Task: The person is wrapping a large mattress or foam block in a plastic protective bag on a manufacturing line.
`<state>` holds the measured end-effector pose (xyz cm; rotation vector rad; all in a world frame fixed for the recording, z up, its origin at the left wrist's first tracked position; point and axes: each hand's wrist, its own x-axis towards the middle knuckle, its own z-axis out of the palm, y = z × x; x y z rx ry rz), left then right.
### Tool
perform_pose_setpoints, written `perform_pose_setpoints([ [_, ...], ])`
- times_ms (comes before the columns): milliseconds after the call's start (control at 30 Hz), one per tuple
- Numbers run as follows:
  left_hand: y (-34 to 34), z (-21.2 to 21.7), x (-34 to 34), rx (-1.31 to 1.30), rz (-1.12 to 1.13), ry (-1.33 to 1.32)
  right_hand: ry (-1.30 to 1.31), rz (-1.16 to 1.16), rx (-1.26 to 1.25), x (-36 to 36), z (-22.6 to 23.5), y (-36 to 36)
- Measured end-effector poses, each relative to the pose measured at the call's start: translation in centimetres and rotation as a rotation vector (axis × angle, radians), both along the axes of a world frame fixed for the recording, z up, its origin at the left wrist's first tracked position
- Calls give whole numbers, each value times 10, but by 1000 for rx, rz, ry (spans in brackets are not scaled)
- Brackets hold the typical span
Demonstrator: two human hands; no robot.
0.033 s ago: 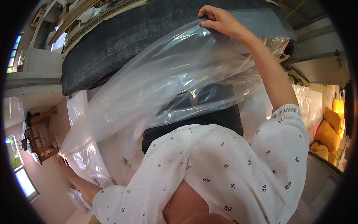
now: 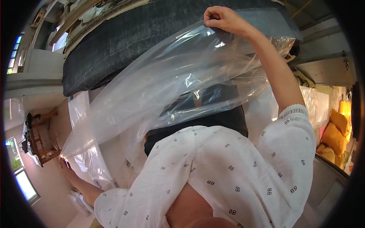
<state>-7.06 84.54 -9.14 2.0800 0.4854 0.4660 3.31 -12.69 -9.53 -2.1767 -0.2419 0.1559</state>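
Note:
A large clear plastic sheet (image 2: 125, 89) is stretched slantwise in front of me, its folds sagging over my lap. With thumb and fingers pinched, my right hand (image 2: 227, 21) grips its upper edge above a dark cloth-covered work surface (image 2: 114, 45). Far to the left and low, my left hand (image 2: 67, 167) holds the sheet's other end, which is gathered to a narrow point at the fingertips. Between the hands the film's edge runs taut. At the far right of the surface, part of the sheet (image 2: 262, 22) lies flat on the dark cloth.
Yellow-orange cushions or cloth (image 2: 334, 127) stand at the right. A brown wooden stool or frame (image 2: 42, 133) is at the left, near a window (image 2: 26, 185). Wooden boards (image 2: 81, 17) lie behind the work surface. More clear plastic (image 2: 91, 159) hangs below its left end.
My right thumb and fingers have drawn closer together on the sheet's edge, and the hand has shifted very slightly. My left hand stays in place.

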Motion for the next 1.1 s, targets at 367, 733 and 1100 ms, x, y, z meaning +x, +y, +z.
perform_pose_setpoints([
  [367,-239,64,270,-722,-61,-387,-623,-826,412,34,133,-197],
  [733,-437,-36,361,-118,-177,-382,-598,-917,37,28,-59,-316],
  [1100,-448,-32,400,49,-56,-332,-491,-950,-81,52,-41,-326],
])
